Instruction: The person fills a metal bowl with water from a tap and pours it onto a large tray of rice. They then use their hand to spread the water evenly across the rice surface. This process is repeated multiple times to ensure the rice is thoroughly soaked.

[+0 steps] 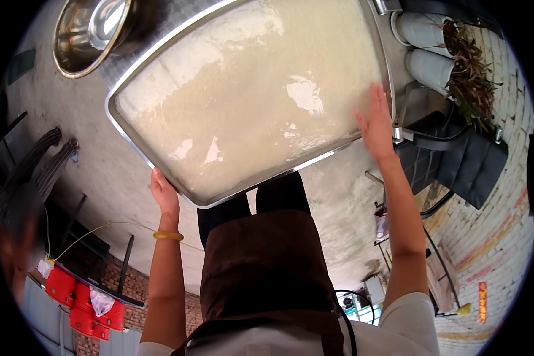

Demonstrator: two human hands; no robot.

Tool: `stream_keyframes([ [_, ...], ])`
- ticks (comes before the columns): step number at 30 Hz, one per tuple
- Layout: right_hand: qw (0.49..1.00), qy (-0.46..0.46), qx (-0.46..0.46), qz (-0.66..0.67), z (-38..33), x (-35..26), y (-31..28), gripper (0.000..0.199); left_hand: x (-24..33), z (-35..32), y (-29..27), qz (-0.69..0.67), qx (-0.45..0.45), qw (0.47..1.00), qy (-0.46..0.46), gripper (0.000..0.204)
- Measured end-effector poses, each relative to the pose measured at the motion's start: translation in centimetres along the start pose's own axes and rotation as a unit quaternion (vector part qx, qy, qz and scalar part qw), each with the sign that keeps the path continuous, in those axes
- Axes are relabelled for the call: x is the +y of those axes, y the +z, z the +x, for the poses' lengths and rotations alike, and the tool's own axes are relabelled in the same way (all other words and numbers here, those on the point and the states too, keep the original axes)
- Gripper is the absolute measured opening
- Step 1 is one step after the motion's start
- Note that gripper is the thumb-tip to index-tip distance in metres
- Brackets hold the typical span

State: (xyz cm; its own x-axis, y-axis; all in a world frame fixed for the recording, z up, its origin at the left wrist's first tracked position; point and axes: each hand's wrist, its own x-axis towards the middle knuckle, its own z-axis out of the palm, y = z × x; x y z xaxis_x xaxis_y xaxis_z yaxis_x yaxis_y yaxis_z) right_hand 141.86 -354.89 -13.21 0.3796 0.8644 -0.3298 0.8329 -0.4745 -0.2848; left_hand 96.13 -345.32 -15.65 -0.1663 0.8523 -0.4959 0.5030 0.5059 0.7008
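A large rectangular metal tray point(108, 105) spreads across the upper middle, tilted in the picture. Inside lies a pale cream, wet-looking layer point(237, 101) with glossy reflections; whether it is liquid or grains under water I cannot tell. My left hand point(164, 193) grips the tray's outer edge near its close left corner, some fingers hidden by the rim. At the right side, my right hand point(377, 127) lies over the rim with fingers stretched out and thumb apart, pointing inward. A yellow bangle point(168, 235) circles my left wrist.
A metal bowl point(71, 50) stands beyond the tray's far left side. Potted plants point(471, 77) and a black chair point(471, 166) are at the right, by a white brick wall point(516, 118). Red chairs point(80, 302) stand at lower left, near a blurred person point(24, 219).
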Motion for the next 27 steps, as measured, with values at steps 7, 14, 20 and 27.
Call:
stream_keyframes([
  [7, 0.991, 0.107, -0.016, 0.078, -1.0, 0.0, 2.9, 0.066, -0.8, 0.6, -1.0, 0.017, -0.053, 0.998, -0.031, 0.043],
  [14, 0.978, 0.147, 0.017, 0.147, -2.1, -4.1, 5.8, 0.073, 0.5, 0.0, -0.7, 0.002, -0.055, 0.998, -0.031, 0.043],
  [20, 0.985, 0.114, 0.007, 0.128, -4.0, -9.8, 8.3, 0.076, -0.8, 0.5, -0.7, -0.007, -0.043, 0.999, 0.006, 0.042],
  [27, 0.976, 0.112, -0.009, 0.189, -6.9, -18.4, 11.1, 0.077, -0.4, 0.6, -1.3, -0.042, -0.083, 0.995, -0.044, 0.043],
])
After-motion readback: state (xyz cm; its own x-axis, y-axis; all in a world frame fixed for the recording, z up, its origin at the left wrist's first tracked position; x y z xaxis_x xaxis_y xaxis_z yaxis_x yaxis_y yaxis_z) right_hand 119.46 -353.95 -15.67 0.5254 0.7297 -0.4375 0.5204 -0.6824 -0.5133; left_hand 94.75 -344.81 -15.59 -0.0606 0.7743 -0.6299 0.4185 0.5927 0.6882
